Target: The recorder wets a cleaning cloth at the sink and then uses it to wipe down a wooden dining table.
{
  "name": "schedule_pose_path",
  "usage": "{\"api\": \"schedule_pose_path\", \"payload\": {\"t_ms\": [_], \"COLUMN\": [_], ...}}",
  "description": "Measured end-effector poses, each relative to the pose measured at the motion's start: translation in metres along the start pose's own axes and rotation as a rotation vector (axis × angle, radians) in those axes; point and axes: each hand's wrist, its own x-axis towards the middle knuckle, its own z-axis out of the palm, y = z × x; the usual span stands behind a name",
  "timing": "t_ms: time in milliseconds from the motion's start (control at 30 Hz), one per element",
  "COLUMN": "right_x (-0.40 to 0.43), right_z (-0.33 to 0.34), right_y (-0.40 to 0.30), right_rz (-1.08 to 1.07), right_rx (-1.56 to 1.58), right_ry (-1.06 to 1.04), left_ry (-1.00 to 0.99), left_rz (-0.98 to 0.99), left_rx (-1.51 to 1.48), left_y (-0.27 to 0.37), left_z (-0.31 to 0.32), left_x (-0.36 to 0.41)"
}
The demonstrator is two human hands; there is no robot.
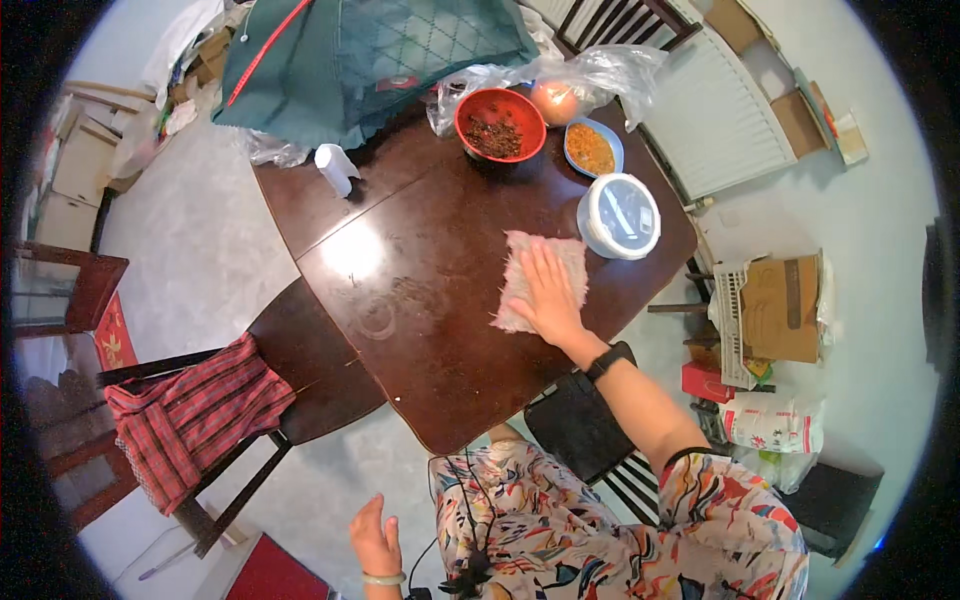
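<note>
My right hand [551, 295] lies flat, fingers together, on a pink-edged cloth [510, 300] spread on the dark brown wooden table [450, 375]. Just beyond it to the right is a clear plastic tub [619, 216] with a white-rimmed lid. My left hand [377, 536] hangs away from the table, below its near edge, with fingers slightly curled and nothing in it. Smudges and a ring-shaped mark show on the tabletop left of the cloth.
A red bowl [500, 125] of dark food, a blue dish [594, 148] of orange-brown food, a white plastic piece [337, 169] and a green fabric cover [375, 67] occupy the far side. Chairs stand left, with a plaid cloth [199, 420], and right [581, 424].
</note>
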Motion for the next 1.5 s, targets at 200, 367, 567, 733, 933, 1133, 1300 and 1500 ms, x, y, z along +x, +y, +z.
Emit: {"api": "schedule_pose_path", "payload": {"t_ms": [200, 367, 567, 733, 933, 1133, 1300, 1500], "right_x": [0.097, 0.161, 0.09, 0.056, 0.147, 0.164, 0.11, 0.162], "right_z": [0.02, 0.03, 0.022, 0.001, 0.03, 0.038, 0.038, 0.041], "right_y": [-0.033, -0.103, -0.112, -0.058, -0.094, -0.152, -0.169, -0.176], "right_rz": [-0.021, -0.249, -0.544, -0.238, -0.15, -0.459, -0.743, -0.577], "right_rx": [-0.044, 0.0, 0.099, 0.048, -0.037, -0.005, 0.078, 0.061], "right_ry": [0.194, 0.102, -0.027, -0.032, 0.142, 0.061, -0.147, -0.038], "left_ry": [0.021, 0.024, 0.065, 0.075, 0.071, 0.062, 0.064, 0.073], "left_rz": [-0.019, -0.018, -0.043, -0.093, -0.098, -0.099, -0.089, -0.123], "left_rx": [-0.065, -0.038, -0.017, 0.012, -0.085, -0.076, -0.07, -0.084], "left_y": [-0.011, -0.02, -0.02, -0.014, -0.029, -0.028, -0.023, -0.029], "left_z": [0.012, 0.01, -0.006, -0.017, -0.003, -0.007, -0.015, -0.013], "left_x": [-0.002, -0.003, -0.004, 0.0, -0.004, 0.0, 0.002, -0.011]}}
